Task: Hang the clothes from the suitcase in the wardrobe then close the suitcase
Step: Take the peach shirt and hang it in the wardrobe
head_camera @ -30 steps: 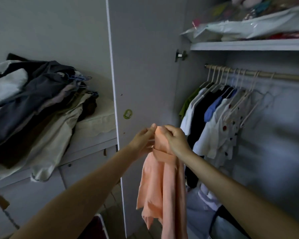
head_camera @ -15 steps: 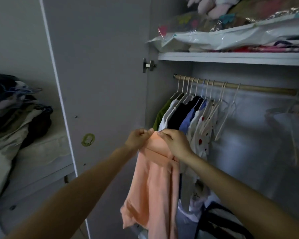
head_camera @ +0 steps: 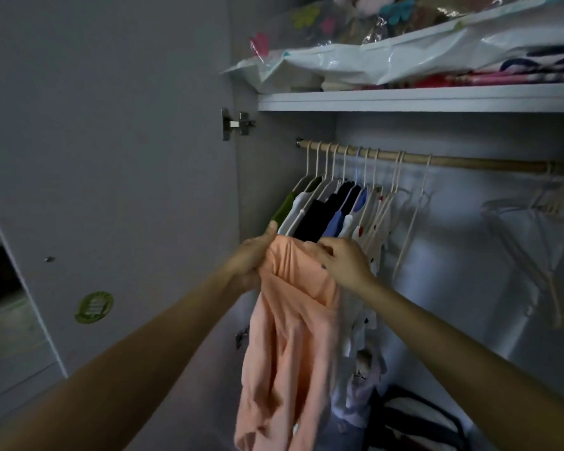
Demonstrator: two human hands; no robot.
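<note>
Both hands gripped a peach garment (head_camera: 293,320) at its top, left hand (head_camera: 249,258) and right hand (head_camera: 342,260), near the wardrobe's wooden rail (head_camera: 453,162) of hung clothes (head_camera: 332,209).

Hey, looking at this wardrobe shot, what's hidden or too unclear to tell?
Head view only:
- Hanger inside the peach garment: not visible; the cloth and both hands, left hand and right hand, cover its top.
- Suitcase: out of frame.
- Items in the plastic bags on the shelf: cut off by the top edge, glare.
- Clothes on the wardrobe floor: dark, blurred.
</note>
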